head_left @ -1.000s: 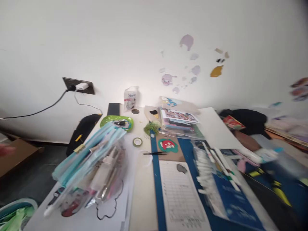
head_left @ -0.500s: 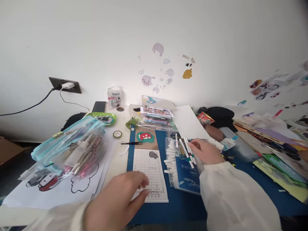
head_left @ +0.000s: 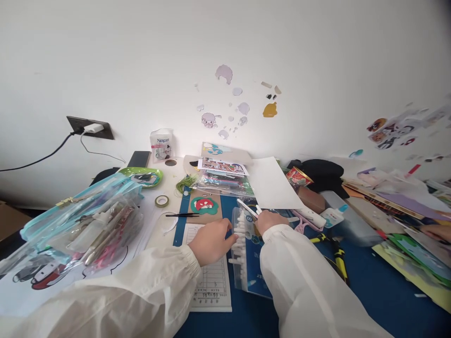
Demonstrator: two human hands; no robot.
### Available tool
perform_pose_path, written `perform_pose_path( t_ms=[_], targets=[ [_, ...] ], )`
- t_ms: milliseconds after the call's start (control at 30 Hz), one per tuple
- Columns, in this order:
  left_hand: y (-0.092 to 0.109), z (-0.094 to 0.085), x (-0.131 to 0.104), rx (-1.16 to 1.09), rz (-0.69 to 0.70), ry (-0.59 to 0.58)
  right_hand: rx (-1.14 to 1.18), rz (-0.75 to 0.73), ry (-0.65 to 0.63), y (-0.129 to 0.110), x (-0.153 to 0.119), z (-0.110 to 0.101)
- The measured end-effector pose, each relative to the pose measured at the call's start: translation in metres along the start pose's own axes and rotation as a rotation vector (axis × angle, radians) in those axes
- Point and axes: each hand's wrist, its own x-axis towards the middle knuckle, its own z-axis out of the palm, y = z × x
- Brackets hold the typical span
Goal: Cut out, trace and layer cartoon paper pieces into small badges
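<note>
My right hand (head_left: 269, 220) is closed on a few white marker pens (head_left: 249, 207) over the top of a blue acrylic marker case (head_left: 254, 263). White markers (head_left: 240, 234) stick out along the left side of that case. My left hand (head_left: 213, 241) is beside this side, above a printed form sheet (head_left: 213, 281), thumb and forefinger apart with nothing seen between them. Above it lies a brown card (head_left: 214, 217) with a red and teal cut-out (head_left: 203, 205). Black tweezers (head_left: 182, 215) rest left of the card.
At left lie a clear pouch of tools (head_left: 102, 234), a tape roll (head_left: 162, 201) and a green tray (head_left: 155, 176). White paper (head_left: 276, 183) lies behind the case. Yellow-handled pliers (head_left: 338, 258) and a glue bottle (head_left: 334, 216) are at right. Another person's hand (head_left: 437, 232) shows at the far right edge.
My left hand has moved forward and right, up to the marker case. My right hand has shifted left with the markers, which now tilt differently. Another person's hand has appeared at the right.
</note>
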Motion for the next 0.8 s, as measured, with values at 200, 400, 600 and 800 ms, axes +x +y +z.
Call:
perform_pose_path(
  t_ms=[200,400,600,800],
  targets=[
    [-0.015,-0.022,-0.016,-0.295,0.080,0.062,0.298,-0.288,0.094,0.009,-0.043,-0.004],
    [-0.012,-0.062,-0.044,-0.653,0.328,0.081,1.415,-0.850,0.067,-0.071,-0.116,0.029],
    [-0.065,-0.086,-0.072,-0.583,0.307,0.189,1.410,-1.018,-0.156,-0.149,-0.124,0.087],
    [-0.123,-0.060,-0.080,-0.581,0.234,0.230,1.215,-1.054,-0.297,-0.167,-0.108,0.120]
  ],
)
